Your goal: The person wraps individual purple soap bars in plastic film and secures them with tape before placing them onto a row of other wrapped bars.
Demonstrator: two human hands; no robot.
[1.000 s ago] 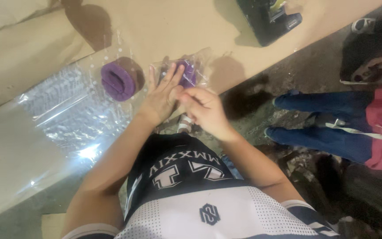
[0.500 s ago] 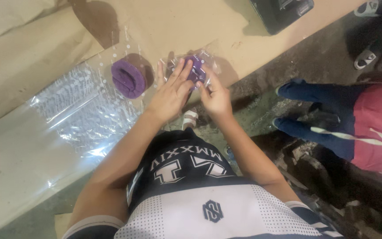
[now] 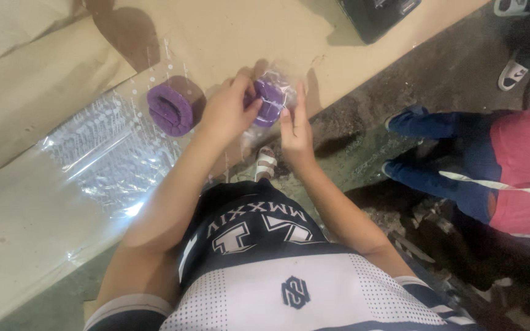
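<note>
My left hand (image 3: 228, 109) and my right hand (image 3: 294, 129) hold a small purple round object (image 3: 269, 101) between them, wrapped in clear plastic film, just above the brown paper-covered table (image 3: 234, 37). The left hand's fingers curl over its left side; the right hand's fingers press flat against its right side. A second purple ring-shaped object (image 3: 170, 109) stands on the table to the left, close to my left hand.
A stack of clear plastic bags (image 3: 105, 153) lies on the table left of the ring. A dark box (image 3: 378, 13) sits at the table's far edge. Another person in blue trousers and a red top (image 3: 492, 171) stands at right on the dirt floor.
The view has shifted slightly. Both hands stay on the purple object; my right hand has flattened against its side while the left closes over it.
</note>
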